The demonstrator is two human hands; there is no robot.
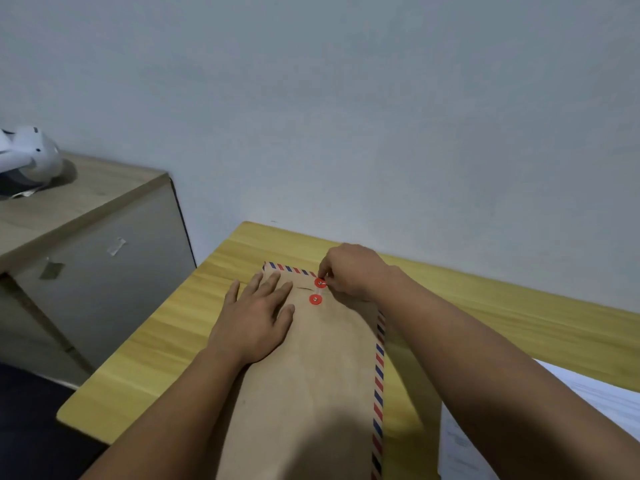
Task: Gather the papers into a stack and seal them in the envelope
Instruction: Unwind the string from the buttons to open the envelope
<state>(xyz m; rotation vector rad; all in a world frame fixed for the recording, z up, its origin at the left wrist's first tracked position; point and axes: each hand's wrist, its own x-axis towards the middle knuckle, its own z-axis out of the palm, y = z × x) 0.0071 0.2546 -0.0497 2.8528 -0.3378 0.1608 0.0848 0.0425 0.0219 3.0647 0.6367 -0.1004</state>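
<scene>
A brown kraft envelope (322, 368) with a red-and-blue striped border lies lengthwise on the yellow wooden table (166, 327), its flap folded down at the far end. Two red closure discs sit there, the upper disc (320, 282) on the flap and the lower disc (315, 299) on the body. My left hand (258, 317) presses flat on the envelope, fingers spread, just left of the discs. My right hand (353, 270) pinches the thin closure string at the upper disc. White papers (595, 393) lie on the table at the right, partly under my right forearm.
A grey-fronted cabinet (104, 258) with a wooden top stands to the left, lower than the wall behind. A white device (31, 157) rests on its top. The table's far edge meets a plain wall. Dark floor shows at the bottom left.
</scene>
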